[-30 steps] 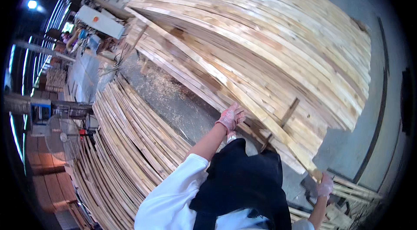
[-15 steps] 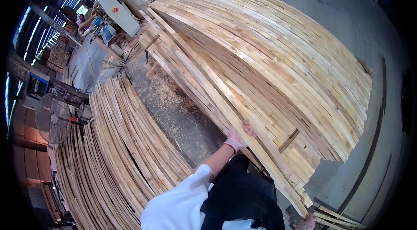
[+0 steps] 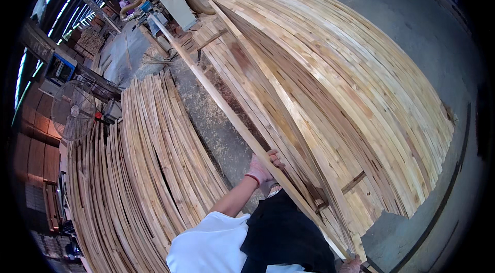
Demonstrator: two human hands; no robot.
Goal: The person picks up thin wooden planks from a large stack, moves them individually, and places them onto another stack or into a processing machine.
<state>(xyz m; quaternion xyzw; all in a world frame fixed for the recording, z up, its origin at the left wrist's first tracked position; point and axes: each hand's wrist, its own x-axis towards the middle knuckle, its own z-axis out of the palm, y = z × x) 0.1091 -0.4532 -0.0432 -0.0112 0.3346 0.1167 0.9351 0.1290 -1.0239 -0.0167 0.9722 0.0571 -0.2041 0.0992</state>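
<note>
Holds long wooden strip aslant through left grip, out over sawdust-strewn floor and back to right grip. Has swung far end left, off plank stack, since earlier. Clasps strip firmly on left; cannot tell right closure (cropped by lower edge).

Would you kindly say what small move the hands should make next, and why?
I'd probably swing the long strip toward the left stack: the left hand grips it, the right hand holds its near end, and it slants above the floor alongside.
</note>
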